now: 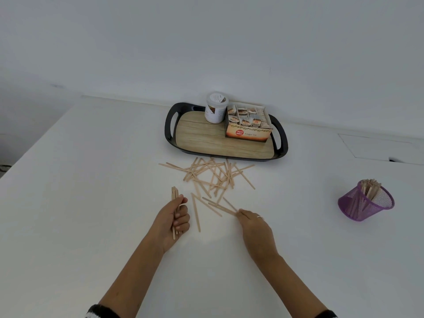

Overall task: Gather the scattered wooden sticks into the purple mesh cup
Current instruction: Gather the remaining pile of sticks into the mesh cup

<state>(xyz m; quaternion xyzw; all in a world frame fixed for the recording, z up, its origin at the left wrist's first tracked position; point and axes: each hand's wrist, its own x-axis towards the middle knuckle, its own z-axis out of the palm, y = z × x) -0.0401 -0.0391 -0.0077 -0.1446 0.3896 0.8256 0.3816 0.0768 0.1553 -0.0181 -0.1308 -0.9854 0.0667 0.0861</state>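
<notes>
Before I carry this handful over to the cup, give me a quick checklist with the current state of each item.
1. Left hand grips its bundle of sticks: ok.
2. Right hand has a firm pinch on a loose stick: cannot tell; its fingertips are at the stick's end.
3. Purple mesh cup has room: ok, though it already holds sticks and leans in this view.
4. Path over the white table to the cup is free: ok.
5. Scattered pile all collected: not ok, many sticks lie in front of the black tray.
</notes>
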